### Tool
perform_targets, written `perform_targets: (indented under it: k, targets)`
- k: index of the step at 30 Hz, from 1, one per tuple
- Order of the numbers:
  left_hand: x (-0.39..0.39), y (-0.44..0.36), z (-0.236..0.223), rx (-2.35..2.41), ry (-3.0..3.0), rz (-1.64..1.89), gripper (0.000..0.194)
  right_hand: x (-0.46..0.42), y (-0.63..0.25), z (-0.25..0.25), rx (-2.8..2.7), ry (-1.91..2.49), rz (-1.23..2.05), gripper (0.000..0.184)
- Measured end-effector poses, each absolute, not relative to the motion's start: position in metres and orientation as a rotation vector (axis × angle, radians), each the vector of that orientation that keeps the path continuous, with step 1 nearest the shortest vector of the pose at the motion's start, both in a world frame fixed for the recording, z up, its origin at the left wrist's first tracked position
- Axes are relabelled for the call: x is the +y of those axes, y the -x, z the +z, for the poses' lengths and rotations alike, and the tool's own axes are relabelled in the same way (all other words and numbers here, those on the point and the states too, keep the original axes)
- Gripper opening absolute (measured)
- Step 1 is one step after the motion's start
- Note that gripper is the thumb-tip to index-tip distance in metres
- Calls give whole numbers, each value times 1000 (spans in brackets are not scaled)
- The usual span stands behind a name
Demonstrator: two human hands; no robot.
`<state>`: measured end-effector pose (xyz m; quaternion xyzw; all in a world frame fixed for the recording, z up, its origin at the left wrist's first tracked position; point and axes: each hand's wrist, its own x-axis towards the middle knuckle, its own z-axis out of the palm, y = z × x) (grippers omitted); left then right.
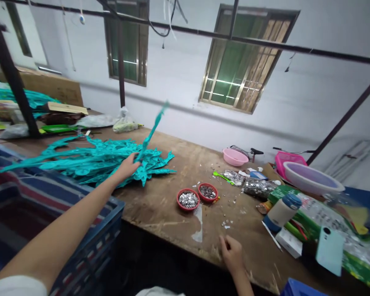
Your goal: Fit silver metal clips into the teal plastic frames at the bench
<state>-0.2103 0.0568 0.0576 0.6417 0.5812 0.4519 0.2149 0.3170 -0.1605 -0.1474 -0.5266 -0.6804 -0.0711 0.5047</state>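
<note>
My left hand (131, 165) is closed around the lower end of a long teal strip (152, 133), which is tilted up and blurred toward its tip. Below and behind that hand lies a heap of similar flat, teal, plastic-looking pieces (101, 158) with pointed ends. My right hand (232, 250) rests at the table's front edge, its fingers curled in a loose fist; I see nothing in it. Between the hands stand a red bowl of shiny silver bits (188, 200) and a smaller red bowl of darker bits (208, 192).
A blue crate (119, 209) with striped cloth stands at the left, below my forearm. To the right are a bottle (282, 211), a pale green phone (330, 250), bags of silver bits (259, 187) and a pink basin (235, 157). Dark metal posts and bars frame the wooden table (163, 224).
</note>
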Motion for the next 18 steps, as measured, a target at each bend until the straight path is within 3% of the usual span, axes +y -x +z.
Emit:
perform_targets:
  k: [6, 12, 13, 16, 18]
  targets:
    - [22, 145, 80, 901, -1588, 1220, 89, -144, -291, -57, -1726, 1137, -13, 50]
    - [-29, 85, 93, 655, -1470, 1223, 84, -130, -265, 48, -1706, 1036, 10, 29]
    - [-35, 71, 91, 675, -1499, 1247, 79, -123, -251, 63, -1733, 1008, 39, 37]
    - [-48, 30, 74, 691, -1601, 1267, 73, -97, -208, 97, -1956, 998, 162, 91]
    - [-59, 13, 58, 723, -1600, 1106, 72, -83, -194, 110, -2122, 1115, 164, 101]
